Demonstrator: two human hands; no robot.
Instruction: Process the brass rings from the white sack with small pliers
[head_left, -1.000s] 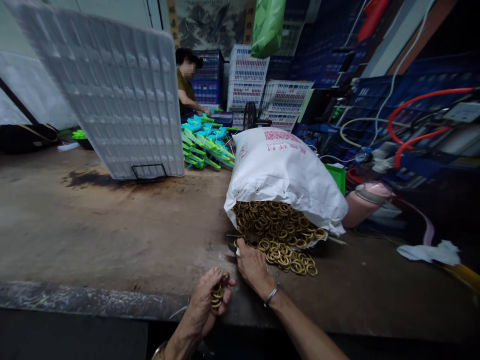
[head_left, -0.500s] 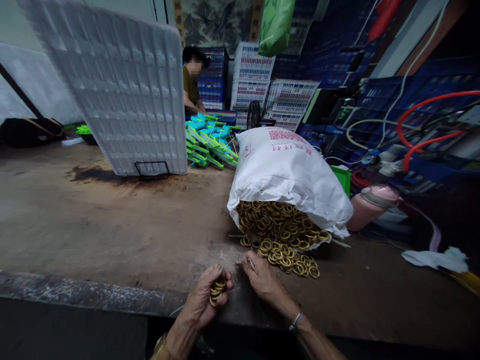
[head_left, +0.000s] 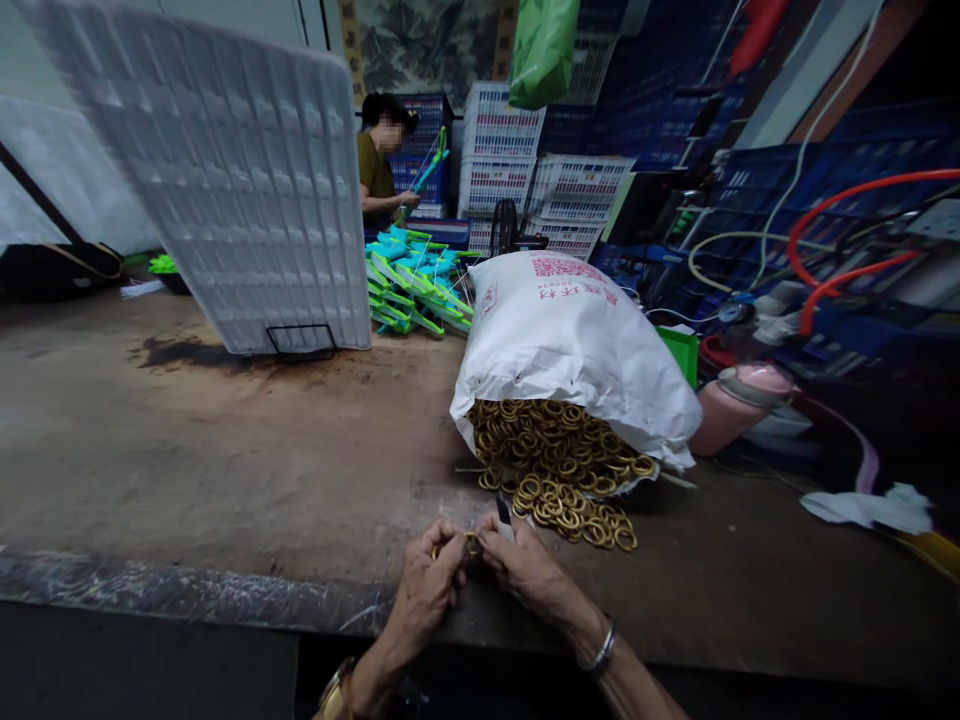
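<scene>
A white woven sack (head_left: 577, 345) lies on its side on the brown worktable (head_left: 225, 450), spilling a heap of brass rings (head_left: 559, 470). My left hand (head_left: 424, 590) is closed around a small bunch of brass rings (head_left: 469, 543) near the table's front edge. My right hand (head_left: 525, 565) is closed too, its fingertips meeting the left hand at those rings, with a thin grey tool (head_left: 502, 510) sticking up from it. Both hands sit just in front of the heap.
A white moulded tray (head_left: 217, 180) leans upright on a wire stand at the back left. Teal and green parts (head_left: 416, 280) are piled behind it, where another person (head_left: 379, 165) works. Stacked crates, hoses and a pink jug (head_left: 739, 405) crowd the right.
My right hand drew back from the heap and came together with my left hand, which has turned its rings toward it. The person at the back has lifted a teal part.
</scene>
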